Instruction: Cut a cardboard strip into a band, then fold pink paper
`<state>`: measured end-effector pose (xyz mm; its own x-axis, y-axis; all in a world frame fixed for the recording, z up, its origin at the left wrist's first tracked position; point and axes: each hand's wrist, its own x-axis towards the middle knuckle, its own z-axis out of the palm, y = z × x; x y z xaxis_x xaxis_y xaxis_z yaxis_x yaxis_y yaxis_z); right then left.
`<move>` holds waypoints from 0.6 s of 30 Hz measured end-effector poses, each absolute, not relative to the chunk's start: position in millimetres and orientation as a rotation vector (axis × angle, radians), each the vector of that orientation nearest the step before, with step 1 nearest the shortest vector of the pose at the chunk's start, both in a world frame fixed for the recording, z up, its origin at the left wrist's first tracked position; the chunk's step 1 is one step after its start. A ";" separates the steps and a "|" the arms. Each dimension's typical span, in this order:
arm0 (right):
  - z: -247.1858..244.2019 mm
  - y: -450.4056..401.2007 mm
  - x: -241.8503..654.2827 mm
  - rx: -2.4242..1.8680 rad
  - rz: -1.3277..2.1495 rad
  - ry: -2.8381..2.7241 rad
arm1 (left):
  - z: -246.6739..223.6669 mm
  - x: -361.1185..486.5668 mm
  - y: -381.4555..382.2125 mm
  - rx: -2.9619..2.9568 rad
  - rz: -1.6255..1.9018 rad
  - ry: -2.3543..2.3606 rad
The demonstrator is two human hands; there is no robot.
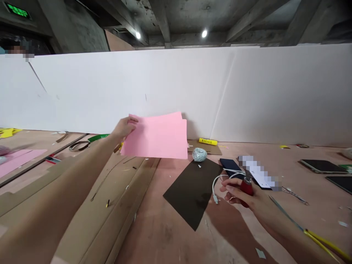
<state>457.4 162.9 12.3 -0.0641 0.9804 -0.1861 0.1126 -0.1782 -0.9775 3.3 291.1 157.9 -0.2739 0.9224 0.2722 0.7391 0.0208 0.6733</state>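
My left hand (125, 127) is closed on the upper left edge of some pink paper (156, 137), with at least two overlapping sheets. The paper is raised above the table in front of the white board. In my right hand (242, 194) sits a red-handled tool (246, 187) with a metal end pointing up; its lower part is hidden by my fingers. Beside that hand lie a white cable (216, 187) and a dark blue flat object (229, 165). A black sheet (194, 194) rests flat between my hands, with a silvery ball (199, 154) at its far edge.
A white board (154, 80) stands along the back of the table. Cardboard (118, 205) covers the left side. A yellow tube (208, 141) lies near the board. To the right are a phone with a lit screen (254, 168), a dark tablet-like device (324, 166), and scissors (316, 234) with yellow handles.
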 end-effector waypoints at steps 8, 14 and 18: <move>23.5 156.5 434.7 -1.458 1.161 -1.680 | 94.3 -21.5 309.9 1.837 0.780 2.168; 2.6 148.0 414.2 -1.310 1.008 -1.963 | 83.3 -24.2 197.8 2.362 0.531 1.814; -14.7 149.0 407.2 -1.168 1.036 -2.164 | 56.3 -25.4 109.7 2.564 0.167 1.522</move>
